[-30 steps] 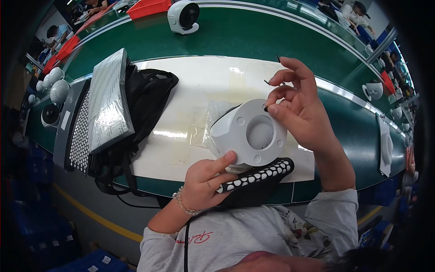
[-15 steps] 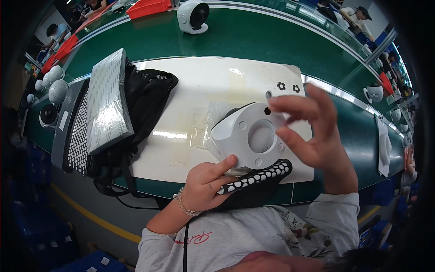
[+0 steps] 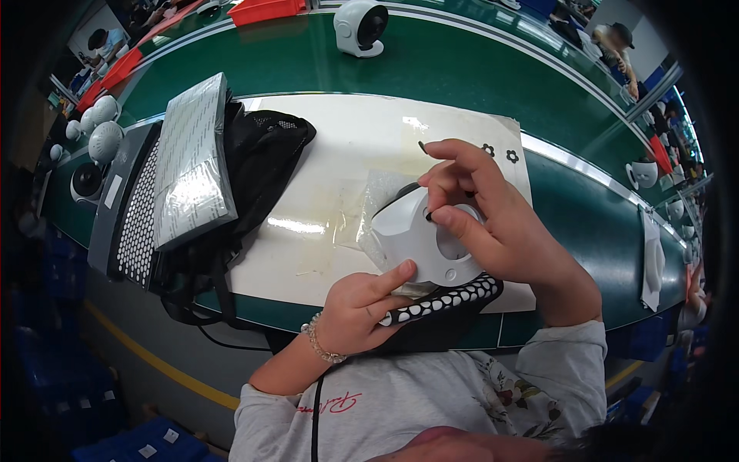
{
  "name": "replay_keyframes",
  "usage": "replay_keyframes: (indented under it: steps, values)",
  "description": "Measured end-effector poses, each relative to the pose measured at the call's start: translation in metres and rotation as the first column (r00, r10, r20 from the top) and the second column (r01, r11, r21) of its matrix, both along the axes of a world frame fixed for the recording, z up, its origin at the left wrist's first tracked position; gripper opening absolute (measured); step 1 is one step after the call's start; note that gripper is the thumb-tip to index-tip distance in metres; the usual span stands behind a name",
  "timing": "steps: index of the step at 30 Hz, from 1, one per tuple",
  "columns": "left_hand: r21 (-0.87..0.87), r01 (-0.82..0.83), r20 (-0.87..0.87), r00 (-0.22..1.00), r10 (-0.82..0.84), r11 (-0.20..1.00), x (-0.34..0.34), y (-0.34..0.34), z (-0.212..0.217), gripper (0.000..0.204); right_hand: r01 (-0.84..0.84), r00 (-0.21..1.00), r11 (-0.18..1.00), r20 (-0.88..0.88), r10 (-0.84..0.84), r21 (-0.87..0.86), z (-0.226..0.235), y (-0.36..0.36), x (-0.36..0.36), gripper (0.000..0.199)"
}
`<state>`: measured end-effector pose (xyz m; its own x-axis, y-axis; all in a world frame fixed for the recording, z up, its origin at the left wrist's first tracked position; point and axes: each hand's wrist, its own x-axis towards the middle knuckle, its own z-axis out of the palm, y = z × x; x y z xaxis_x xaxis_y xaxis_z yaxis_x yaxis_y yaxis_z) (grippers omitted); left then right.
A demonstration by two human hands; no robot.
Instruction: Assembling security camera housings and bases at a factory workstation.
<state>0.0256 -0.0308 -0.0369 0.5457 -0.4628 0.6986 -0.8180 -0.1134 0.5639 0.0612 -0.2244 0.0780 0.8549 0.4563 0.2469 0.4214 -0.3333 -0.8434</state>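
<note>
A white camera housing point(image 3: 408, 235) lies base up on bubble wrap point(image 3: 379, 185) in front of me, showing a ring-shaped base with small round recesses. My left hand point(image 3: 358, 308) is closed around the edge of a black sheet with white round spots point(image 3: 454, 299). One extended finger of it presses against the housing's near side. Over the base, my right hand point(image 3: 496, 219) pinches a small black round pad point(image 3: 429, 217) between thumb and finger, close to the rim. Another small dark piece point(image 3: 422, 146) clings to one of its fingertips. The right hand hides part of the base.
At the left, a silver bubble-foil packet point(image 3: 192, 173) rests on a black bag point(image 3: 265, 146) beside a white-dotted sheet point(image 3: 140, 223). A finished white camera point(image 3: 360, 29) stands on the green belt point(image 3: 292, 58). Red bins point(image 3: 265, 9) and co-workers are farther off.
My right hand has come left and down over the housing's base, its fingers closing at the rim. My left hand keeps its hold. The whole view has shifted slightly.
</note>
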Motion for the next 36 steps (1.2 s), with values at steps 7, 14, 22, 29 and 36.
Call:
replay_keyframes:
  steps: [7, 14, 22, 29, 36]
  values:
    - [0.015, -0.011, -0.004, 1.000, 0.011, 1.000, -0.001, 0.000, 0.000, 0.029, 0.091, 0.895, 0.945, 0.442, 0.062, -0.316, -0.005, -0.005, -0.010, 0.044]
    - [0.006, 0.001, -0.018, 1.000, -0.001, 1.000, 0.000, 0.000, 0.002, 0.028, 0.209, 0.891, 0.968, 0.436, -0.130, -0.139, -0.024, -0.021, -0.035, 0.015]
    - [-0.068, -0.029, 0.000, 1.000, 0.029, 0.997, 0.000, -0.006, 0.000, 0.025, 0.173, 0.958, 0.949, 0.268, -0.099, -0.265, -0.028, -0.018, -0.049, 0.015]
    - [-0.046, -0.031, -0.023, 0.999, 0.030, 0.998, 0.001, -0.007, 0.004, 0.026, 0.307, 0.821, 0.900, 0.564, -0.087, -0.308, -0.038, -0.024, -0.056, 0.021]
    - [-0.052, -0.044, -0.105, 0.994, 0.039, 0.998, -0.003, -0.008, 0.007, 0.024, 0.460, 0.674, 0.830, 0.732, -0.094, -0.317, -0.054, -0.027, -0.069, 0.021]
